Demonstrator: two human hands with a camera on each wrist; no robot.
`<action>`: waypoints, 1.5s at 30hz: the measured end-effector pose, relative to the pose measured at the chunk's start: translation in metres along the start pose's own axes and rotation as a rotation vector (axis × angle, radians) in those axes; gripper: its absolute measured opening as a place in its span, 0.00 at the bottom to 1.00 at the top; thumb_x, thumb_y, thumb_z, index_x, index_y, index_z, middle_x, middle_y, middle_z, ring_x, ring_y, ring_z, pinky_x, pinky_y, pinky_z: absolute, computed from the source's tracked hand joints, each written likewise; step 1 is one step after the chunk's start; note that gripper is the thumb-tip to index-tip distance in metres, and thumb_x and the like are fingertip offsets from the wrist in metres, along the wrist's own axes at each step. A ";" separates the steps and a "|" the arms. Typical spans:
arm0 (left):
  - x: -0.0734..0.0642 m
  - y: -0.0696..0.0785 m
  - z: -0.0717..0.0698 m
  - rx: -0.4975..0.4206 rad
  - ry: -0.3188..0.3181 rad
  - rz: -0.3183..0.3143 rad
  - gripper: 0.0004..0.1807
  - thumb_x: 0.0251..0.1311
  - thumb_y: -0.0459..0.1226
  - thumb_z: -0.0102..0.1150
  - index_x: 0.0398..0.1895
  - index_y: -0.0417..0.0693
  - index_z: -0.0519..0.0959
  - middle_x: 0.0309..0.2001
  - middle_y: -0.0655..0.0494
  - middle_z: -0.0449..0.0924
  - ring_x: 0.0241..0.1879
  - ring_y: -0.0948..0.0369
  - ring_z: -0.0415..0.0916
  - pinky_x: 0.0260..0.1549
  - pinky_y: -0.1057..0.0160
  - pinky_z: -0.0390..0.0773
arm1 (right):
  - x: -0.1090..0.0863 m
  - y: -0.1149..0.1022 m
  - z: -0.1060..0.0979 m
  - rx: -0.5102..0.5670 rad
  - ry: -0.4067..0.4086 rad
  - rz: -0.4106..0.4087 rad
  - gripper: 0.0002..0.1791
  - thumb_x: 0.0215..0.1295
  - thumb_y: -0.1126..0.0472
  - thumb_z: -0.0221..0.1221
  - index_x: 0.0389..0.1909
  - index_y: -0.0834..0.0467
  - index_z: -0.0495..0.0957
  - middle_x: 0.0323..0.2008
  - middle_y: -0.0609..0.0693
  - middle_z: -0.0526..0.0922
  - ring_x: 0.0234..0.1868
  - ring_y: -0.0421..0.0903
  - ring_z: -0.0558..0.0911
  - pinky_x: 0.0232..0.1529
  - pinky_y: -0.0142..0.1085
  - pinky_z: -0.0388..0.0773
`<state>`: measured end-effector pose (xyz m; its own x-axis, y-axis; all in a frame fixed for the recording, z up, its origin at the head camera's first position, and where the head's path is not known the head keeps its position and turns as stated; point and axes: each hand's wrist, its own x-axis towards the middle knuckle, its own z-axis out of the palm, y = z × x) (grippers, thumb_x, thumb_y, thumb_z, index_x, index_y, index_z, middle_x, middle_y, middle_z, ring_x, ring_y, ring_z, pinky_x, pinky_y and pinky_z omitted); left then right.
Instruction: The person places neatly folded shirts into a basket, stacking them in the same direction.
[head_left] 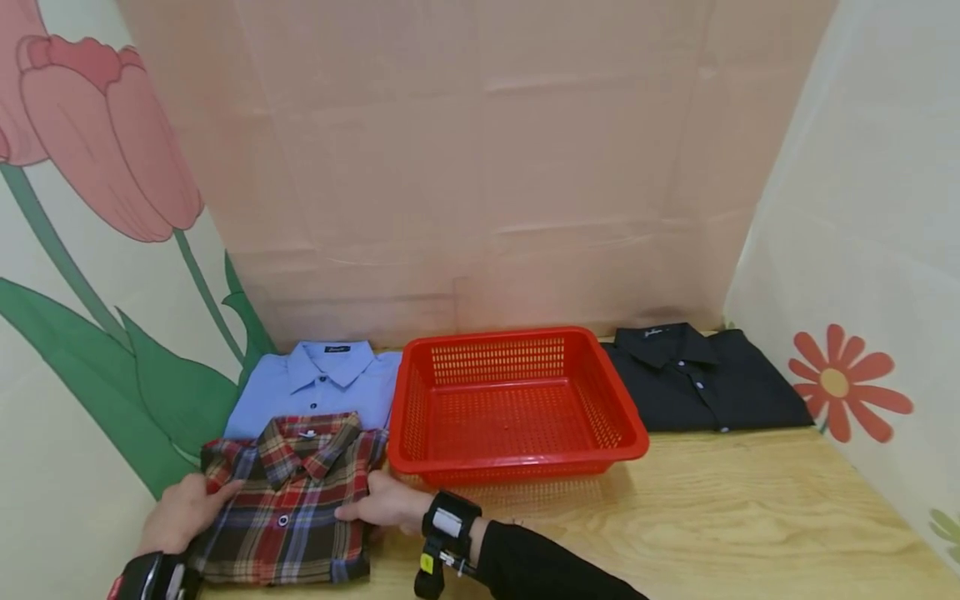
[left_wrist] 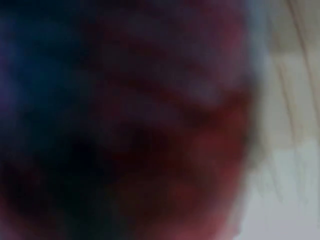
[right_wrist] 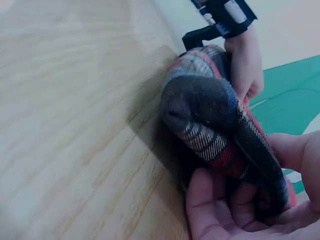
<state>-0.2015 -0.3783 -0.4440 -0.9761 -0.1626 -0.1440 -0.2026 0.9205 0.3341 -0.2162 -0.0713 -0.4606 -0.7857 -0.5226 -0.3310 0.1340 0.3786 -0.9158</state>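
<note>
A folded plaid shirt (head_left: 300, 508) in red, brown and blue lies at the front left of the table, its collar toward the back. My left hand (head_left: 182, 510) grips its left edge, thumb on top, the other fingers mostly hidden. On the opposite edge, my right hand (head_left: 390, 502) holds the shirt with the thumb above. In the right wrist view, the fingers (right_wrist: 202, 200) curl beneath the thick folded edge of the plaid shirt (right_wrist: 200, 105). Dark, blurred cloth (left_wrist: 150, 100) fills most of the left wrist view.
Behind the plaid shirt lies a folded light blue shirt (head_left: 258, 392), partly covered by it. A red plastic basket (head_left: 517, 462) stands in the middle with nothing inside. A folded black shirt (head_left: 738, 383) lies at right. Walls border the wooden table (head_left: 720, 517).
</note>
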 end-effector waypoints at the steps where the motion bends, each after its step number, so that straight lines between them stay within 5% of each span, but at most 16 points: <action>1: -0.001 0.001 -0.001 -0.004 0.002 -0.001 0.33 0.61 0.62 0.48 0.18 0.41 0.67 0.19 0.47 0.71 0.20 0.55 0.72 0.21 0.52 0.71 | 0.001 0.000 0.000 0.003 0.001 -0.021 0.26 0.59 0.57 0.64 0.55 0.65 0.69 0.51 0.55 0.74 0.45 0.47 0.72 0.44 0.42 0.69; 4: -0.002 0.002 -0.003 -0.009 0.003 0.003 0.33 0.61 0.62 0.47 0.18 0.41 0.67 0.19 0.48 0.71 0.20 0.55 0.71 0.21 0.52 0.71 | 0.003 -0.001 0.002 0.033 0.006 -0.145 0.19 0.61 0.63 0.61 0.52 0.57 0.72 0.47 0.50 0.77 0.44 0.43 0.74 0.46 0.40 0.71; 7: -0.003 0.003 -0.005 -0.011 0.012 0.011 0.32 0.62 0.62 0.46 0.17 0.43 0.66 0.17 0.49 0.69 0.19 0.55 0.70 0.20 0.53 0.70 | 0.004 -0.003 0.003 0.043 0.013 -0.265 0.22 0.63 0.67 0.57 0.58 0.53 0.68 0.52 0.48 0.77 0.49 0.41 0.75 0.54 0.42 0.72; 11: -0.006 0.003 -0.004 -0.012 0.038 0.016 0.32 0.63 0.62 0.43 0.15 0.45 0.63 0.15 0.50 0.65 0.17 0.56 0.68 0.19 0.55 0.68 | 0.004 -0.007 0.004 0.009 0.038 -0.338 0.18 0.68 0.65 0.52 0.58 0.52 0.68 0.52 0.47 0.77 0.47 0.39 0.74 0.51 0.38 0.73; 13: -0.007 0.004 -0.004 -0.011 0.054 0.010 0.33 0.64 0.63 0.41 0.15 0.45 0.63 0.15 0.49 0.65 0.17 0.55 0.69 0.19 0.55 0.68 | 0.003 -0.008 0.005 -0.057 0.066 -0.357 0.16 0.70 0.63 0.50 0.57 0.52 0.68 0.48 0.49 0.76 0.42 0.39 0.74 0.44 0.36 0.72; 18: -0.009 0.009 -0.006 -0.026 0.111 0.013 0.35 0.66 0.62 0.37 0.21 0.37 0.67 0.19 0.40 0.71 0.21 0.46 0.74 0.20 0.48 0.71 | -0.004 -0.015 0.009 -0.277 0.198 -0.403 0.19 0.72 0.59 0.48 0.62 0.56 0.67 0.53 0.55 0.75 0.50 0.44 0.73 0.48 0.39 0.73; 20: -0.011 0.011 -0.007 -0.037 0.151 0.028 0.35 0.68 0.60 0.37 0.23 0.34 0.68 0.20 0.36 0.72 0.23 0.41 0.75 0.21 0.45 0.72 | -0.007 -0.018 0.011 -0.320 0.250 -0.435 0.19 0.72 0.58 0.47 0.62 0.56 0.68 0.54 0.53 0.76 0.52 0.43 0.72 0.50 0.39 0.73; 25: -0.014 0.018 -0.010 -0.060 0.290 0.069 0.34 0.69 0.57 0.37 0.23 0.34 0.68 0.18 0.34 0.72 0.23 0.37 0.74 0.20 0.41 0.73 | -0.014 -0.029 0.010 -0.276 0.307 -0.510 0.10 0.75 0.59 0.44 0.49 0.56 0.71 0.34 0.48 0.68 0.33 0.41 0.67 0.31 0.31 0.63; 31: -0.016 0.035 -0.012 -0.079 0.469 0.068 0.32 0.69 0.57 0.40 0.20 0.37 0.65 0.12 0.43 0.67 0.15 0.44 0.71 0.12 0.47 0.69 | -0.021 -0.041 0.007 -0.341 0.473 -0.605 0.06 0.74 0.61 0.45 0.40 0.55 0.70 0.31 0.45 0.63 0.29 0.40 0.64 0.28 0.28 0.60; 39: -0.013 0.058 -0.015 -0.117 0.566 0.099 0.29 0.68 0.57 0.42 0.20 0.41 0.63 0.10 0.47 0.63 0.13 0.48 0.70 0.10 0.52 0.65 | -0.035 -0.051 -0.010 -0.345 0.555 -0.706 0.08 0.74 0.62 0.45 0.35 0.56 0.71 0.28 0.46 0.64 0.27 0.40 0.63 0.27 0.27 0.59; 45: -0.010 0.077 -0.022 -0.148 0.657 0.141 0.27 0.67 0.55 0.45 0.20 0.42 0.63 0.10 0.47 0.63 0.13 0.45 0.70 0.11 0.50 0.65 | -0.040 -0.059 -0.029 -0.383 0.645 -0.825 0.08 0.72 0.63 0.47 0.38 0.55 0.75 0.28 0.47 0.74 0.28 0.39 0.70 0.28 0.27 0.65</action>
<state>-0.2093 -0.3136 -0.3962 -0.8295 -0.2697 0.4891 -0.0335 0.8981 0.4385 -0.2101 -0.0503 -0.3871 -0.7292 -0.2705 0.6286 -0.6817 0.3670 -0.6329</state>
